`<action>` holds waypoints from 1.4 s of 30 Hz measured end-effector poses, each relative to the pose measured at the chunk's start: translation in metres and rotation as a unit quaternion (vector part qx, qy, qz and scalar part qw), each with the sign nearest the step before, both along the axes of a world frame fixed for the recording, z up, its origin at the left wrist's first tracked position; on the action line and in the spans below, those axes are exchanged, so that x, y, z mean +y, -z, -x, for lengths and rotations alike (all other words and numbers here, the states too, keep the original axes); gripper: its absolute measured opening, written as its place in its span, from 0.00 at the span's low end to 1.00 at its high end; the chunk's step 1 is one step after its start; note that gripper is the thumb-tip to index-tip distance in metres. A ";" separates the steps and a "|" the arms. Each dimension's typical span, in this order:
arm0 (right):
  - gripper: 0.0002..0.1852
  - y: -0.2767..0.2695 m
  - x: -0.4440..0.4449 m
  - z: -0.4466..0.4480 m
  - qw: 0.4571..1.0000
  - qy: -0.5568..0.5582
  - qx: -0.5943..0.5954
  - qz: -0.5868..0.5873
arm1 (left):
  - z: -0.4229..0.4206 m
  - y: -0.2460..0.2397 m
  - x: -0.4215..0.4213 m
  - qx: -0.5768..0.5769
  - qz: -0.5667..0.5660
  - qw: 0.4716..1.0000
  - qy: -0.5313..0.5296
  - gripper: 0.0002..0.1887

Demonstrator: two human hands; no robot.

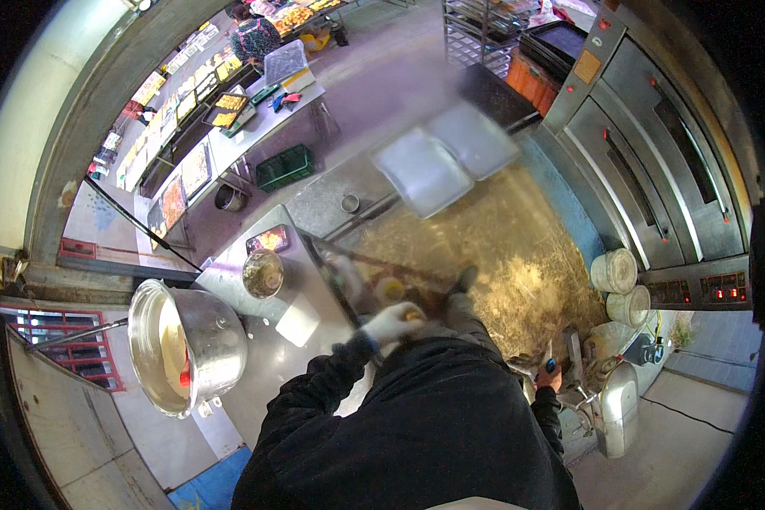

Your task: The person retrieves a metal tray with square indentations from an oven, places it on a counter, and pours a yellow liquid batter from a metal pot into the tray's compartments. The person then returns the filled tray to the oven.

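Note:
My left hand (392,324), in a pale glove, is in front of my waist, beside the steel table (261,370). Its fingers are curled; whether anything is between them cannot be made out. Low on the right, my right hand (548,378) grips a small tool (551,365) with a dark blue handle, next to a metal machine (618,408). On the table stand a metal bowl (262,274), a lit smartphone (268,239) and a white flat piece (298,322). A large steel mixing bowl (220,350) tilts at the left, with pale batter (171,357) and a red utensil (185,371) inside.
Deck ovens (644,159) line the right, with white buckets (614,271) before them. Two translucent sheets or lids (424,172) appear ahead, blurred. Beyond are a green crate (285,167), a long table (229,143) with trays, a tray rack (484,32) and a person (255,38).

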State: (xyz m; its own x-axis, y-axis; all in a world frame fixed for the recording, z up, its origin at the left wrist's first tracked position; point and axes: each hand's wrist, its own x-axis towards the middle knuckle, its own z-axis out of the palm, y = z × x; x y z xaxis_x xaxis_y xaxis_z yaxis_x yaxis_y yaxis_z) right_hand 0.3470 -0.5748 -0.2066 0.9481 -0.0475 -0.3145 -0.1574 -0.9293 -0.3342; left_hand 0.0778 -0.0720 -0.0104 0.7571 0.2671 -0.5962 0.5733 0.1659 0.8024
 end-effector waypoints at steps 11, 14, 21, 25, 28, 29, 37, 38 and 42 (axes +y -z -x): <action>0.41 0.015 -0.016 -0.008 0.997 -0.049 0.047 0.018 | -0.012 0.019 -0.002 0.055 -0.020 0.989 -0.133 0.27; 0.42 0.016 -0.015 -0.004 0.997 -0.056 0.044 0.037 | -0.004 0.022 0.005 0.016 -0.080 0.991 -0.102 0.25; 0.29 0.039 -0.019 0.000 0.997 -0.038 -0.056 0.048 | -0.012 -0.006 0.006 0.003 0.040 0.989 -0.142 0.22; 0.29 0.040 -0.018 -0.010 0.997 -0.033 0.045 -0.058 | -0.031 -0.014 -0.004 0.019 0.013 0.990 -0.139 0.22; 0.30 0.033 -0.014 -0.010 0.996 -0.021 0.025 -0.080 | -0.041 0.002 -0.013 -0.039 -0.026 0.982 -0.182 0.25; 0.30 0.030 -0.012 -0.009 0.996 0.008 0.036 -0.080 | -0.042 0.010 -0.013 -0.062 -0.034 0.976 -0.204 0.26; 0.32 0.043 -0.021 -0.004 0.994 -0.056 -0.072 -0.059 | -0.021 0.021 0.009 0.000 0.088 0.965 -0.247 0.30; 0.31 0.047 -0.025 -0.004 0.995 -0.048 -0.065 -0.058 | -0.019 0.015 0.011 -0.028 0.074 0.970 -0.231 0.29; 0.25 0.052 -0.028 -0.004 0.997 -0.001 -0.008 -0.075 | -0.017 -0.013 0.014 -0.077 0.077 0.965 -0.240 0.22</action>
